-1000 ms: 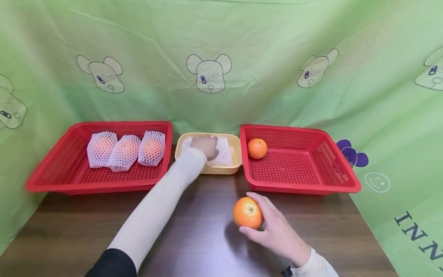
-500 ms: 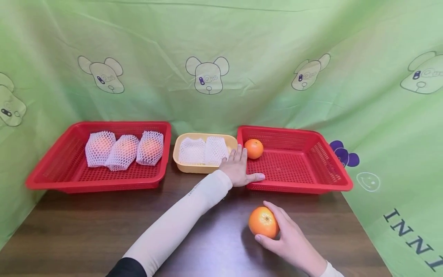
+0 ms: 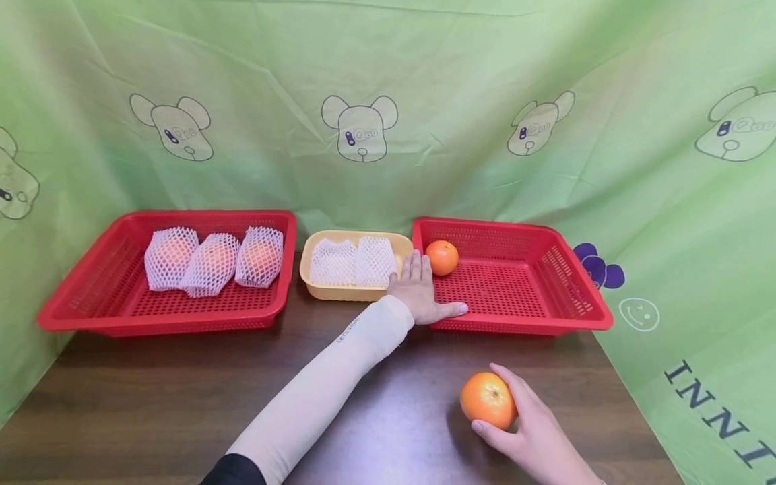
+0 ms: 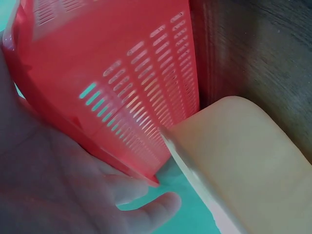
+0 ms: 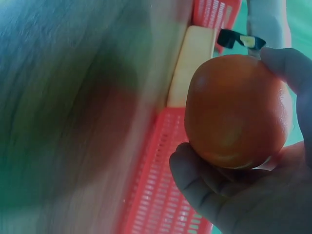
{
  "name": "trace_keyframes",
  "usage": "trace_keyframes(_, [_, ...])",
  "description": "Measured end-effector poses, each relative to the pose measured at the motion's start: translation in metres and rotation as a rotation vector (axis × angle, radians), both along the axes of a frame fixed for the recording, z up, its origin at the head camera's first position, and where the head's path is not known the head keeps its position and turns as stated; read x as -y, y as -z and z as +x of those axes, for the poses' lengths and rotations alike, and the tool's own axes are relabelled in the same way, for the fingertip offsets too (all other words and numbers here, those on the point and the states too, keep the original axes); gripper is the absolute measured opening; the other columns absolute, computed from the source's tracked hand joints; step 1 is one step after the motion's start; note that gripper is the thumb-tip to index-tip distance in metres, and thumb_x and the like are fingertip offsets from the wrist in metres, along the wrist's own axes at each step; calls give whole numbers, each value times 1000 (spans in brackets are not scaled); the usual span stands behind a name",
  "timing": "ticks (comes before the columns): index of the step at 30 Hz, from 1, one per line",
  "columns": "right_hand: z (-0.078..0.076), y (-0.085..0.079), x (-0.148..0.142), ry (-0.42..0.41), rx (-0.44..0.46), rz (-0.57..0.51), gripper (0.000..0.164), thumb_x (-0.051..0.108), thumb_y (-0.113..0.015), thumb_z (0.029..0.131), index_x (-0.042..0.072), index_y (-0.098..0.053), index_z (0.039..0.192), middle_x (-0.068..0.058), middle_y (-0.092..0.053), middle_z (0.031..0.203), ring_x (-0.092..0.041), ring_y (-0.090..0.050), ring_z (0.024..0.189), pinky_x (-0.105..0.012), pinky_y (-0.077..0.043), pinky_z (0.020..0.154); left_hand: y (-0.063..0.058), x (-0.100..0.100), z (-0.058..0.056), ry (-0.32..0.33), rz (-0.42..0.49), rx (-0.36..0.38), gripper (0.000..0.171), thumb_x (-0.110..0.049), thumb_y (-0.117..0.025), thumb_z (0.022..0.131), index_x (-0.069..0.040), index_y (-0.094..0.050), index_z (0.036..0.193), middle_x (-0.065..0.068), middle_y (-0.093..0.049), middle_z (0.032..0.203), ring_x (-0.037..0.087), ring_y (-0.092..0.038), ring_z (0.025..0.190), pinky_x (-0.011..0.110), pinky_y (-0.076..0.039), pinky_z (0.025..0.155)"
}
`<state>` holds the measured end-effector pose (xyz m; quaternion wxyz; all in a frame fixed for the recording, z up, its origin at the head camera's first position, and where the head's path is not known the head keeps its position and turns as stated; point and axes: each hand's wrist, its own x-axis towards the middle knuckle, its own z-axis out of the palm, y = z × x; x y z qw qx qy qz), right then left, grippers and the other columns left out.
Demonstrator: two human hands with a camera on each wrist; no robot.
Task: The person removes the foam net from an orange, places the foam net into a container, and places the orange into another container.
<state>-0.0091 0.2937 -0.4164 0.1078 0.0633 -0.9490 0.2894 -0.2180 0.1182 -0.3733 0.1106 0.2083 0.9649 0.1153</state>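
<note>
My right hand (image 3: pixel 533 431) grips an orange (image 3: pixel 488 400) over the front right of the table, thumb on the near side and fingers round the far side. The right wrist view shows the same orange (image 5: pixel 236 109) held between thumb and fingers. With fingers spread and straight, my left hand (image 3: pixel 418 291) lies over the front left corner of the right red basket (image 3: pixel 515 325); it holds nothing. In the left wrist view the hand (image 4: pixel 63 180) is at the basket's rim. A second orange (image 3: pixel 442 258) sits in that basket's left end.
A yellow tray (image 3: pixel 342 294) with white foam nets (image 3: pixel 374 261) stands between the two baskets. The left red basket (image 3: pixel 176 322) holds three net-wrapped fruits (image 3: pixel 209 264). Behind everything hangs a green printed cloth (image 3: pixel 364 188). All stand on a dark wooden table (image 3: pixel 151 391).
My left hand has left the foam nets in the yellow tray and moved right to the right basket's corner. My right hand, still gripping the orange, has shifted right and nearer.
</note>
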Motion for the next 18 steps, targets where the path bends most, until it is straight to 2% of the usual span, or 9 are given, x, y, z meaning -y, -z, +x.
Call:
trace_keyframes(6, [-6, -15, -19, 40, -43, -25, 84, 28, -94, 70, 18, -52, 142, -4, -64, 120, -10, -58, 90, -32, -51, 72, 0, -1, 0, -10, 5, -4, 120, -88, -42, 83, -8, -2, 163, 11, 6, 169, 25, 5, 154, 52, -16, 119])
trace_keyframes(10, [-16, -35, -34, 84, -50, -25, 84, 27, -93, 73, 18, -50, 145, -7, -66, 115, -7, -58, 87, -33, -49, 69, 1, -2, 0, -19, -8, -22, 120, -89, -41, 82, -8, -3, 163, 10, 5, 169, 25, 3, 154, 51, -18, 119])
trace_keyframes(12, [-23, -46, -42, 98, -49, -14, 84, 28, -92, 75, 18, -48, 146, -9, -65, 118, -6, -58, 89, -33, -48, 70, 2, -2, 0, -24, -11, -26, 120, -89, -42, 82, -8, -3, 163, 10, 4, 169, 25, 2, 154, 51, -18, 119])
trace_keyframes(14, [-32, -55, -49, 111, -44, -11, 83, 30, -90, 77, 19, -47, 148, -11, -64, 121, -8, -57, 92, -38, -47, 71, 2, -2, 0, -23, -18, -29, 121, -89, -42, 82, -9, -4, 163, 10, 4, 169, 25, 2, 154, 51, -19, 119])
trace_keyframes(18, [-56, -70, -63, 117, -21, -17, 80, 32, -86, 83, 15, -44, 148, -17, -59, 127, -20, -55, 98, -42, -44, 73, 5, 0, -1, -22, -16, -24, 121, -89, -42, 81, -9, -2, 163, 10, 5, 169, 25, 3, 154, 51, -18, 119])
